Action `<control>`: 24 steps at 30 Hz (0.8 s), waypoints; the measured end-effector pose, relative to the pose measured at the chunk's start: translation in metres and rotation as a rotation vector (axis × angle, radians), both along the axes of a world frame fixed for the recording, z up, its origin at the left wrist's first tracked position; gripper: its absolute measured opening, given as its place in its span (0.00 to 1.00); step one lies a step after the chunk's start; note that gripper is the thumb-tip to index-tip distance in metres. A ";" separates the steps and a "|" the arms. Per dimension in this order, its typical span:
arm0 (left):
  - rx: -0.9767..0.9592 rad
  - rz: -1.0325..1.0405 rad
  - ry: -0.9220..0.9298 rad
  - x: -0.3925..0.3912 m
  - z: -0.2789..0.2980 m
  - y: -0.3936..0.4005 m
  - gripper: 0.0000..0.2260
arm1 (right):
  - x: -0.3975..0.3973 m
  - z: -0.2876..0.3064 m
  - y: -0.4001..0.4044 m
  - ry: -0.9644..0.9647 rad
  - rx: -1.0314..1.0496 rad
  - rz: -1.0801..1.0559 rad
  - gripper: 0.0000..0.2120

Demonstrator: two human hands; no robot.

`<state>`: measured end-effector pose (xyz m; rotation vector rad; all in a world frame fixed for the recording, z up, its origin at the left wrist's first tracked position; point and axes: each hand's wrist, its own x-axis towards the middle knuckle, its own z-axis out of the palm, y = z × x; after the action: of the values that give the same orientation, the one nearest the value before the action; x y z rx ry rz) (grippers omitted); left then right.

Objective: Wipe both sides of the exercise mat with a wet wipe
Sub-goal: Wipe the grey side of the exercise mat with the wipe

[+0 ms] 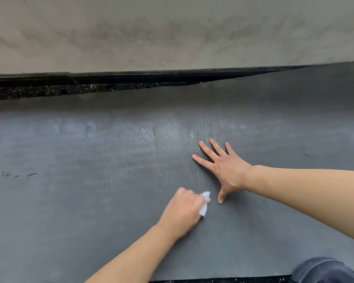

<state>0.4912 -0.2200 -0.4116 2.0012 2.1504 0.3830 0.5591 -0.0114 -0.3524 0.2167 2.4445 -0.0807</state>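
A dark grey exercise mat (90,190) lies flat and fills most of the view, with a shiny damp patch across its middle. My left hand (182,211) grips a crumpled white wet wipe (205,204) and presses it onto the mat near the lower centre. My right hand (223,168) lies flat on the mat just to the right of it, fingers spread and palm down.
Beyond the mat's far edge runs a strip of black speckled floor (49,91) and a black skirting, with a pale wall (172,33) above. A knee in blue jeans (323,270) shows at the bottom right. A few small scuffs (18,174) mark the mat's left side.
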 end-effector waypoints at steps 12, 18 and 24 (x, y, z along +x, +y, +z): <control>-0.027 0.056 0.015 -0.031 -0.008 0.056 0.05 | -0.019 0.016 0.043 0.089 -0.088 -0.039 0.71; -0.002 0.419 -0.085 -0.044 -0.004 0.083 0.07 | -0.049 0.021 0.087 0.088 -0.075 -0.235 0.79; -0.065 -0.223 0.018 -0.056 0.003 0.111 0.05 | -0.063 0.016 0.103 -0.019 -0.044 -0.249 0.81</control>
<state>0.4349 -0.1089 -0.4089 2.1847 1.8953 0.2592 0.4965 0.0914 -0.3366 0.4988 2.3836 -0.2403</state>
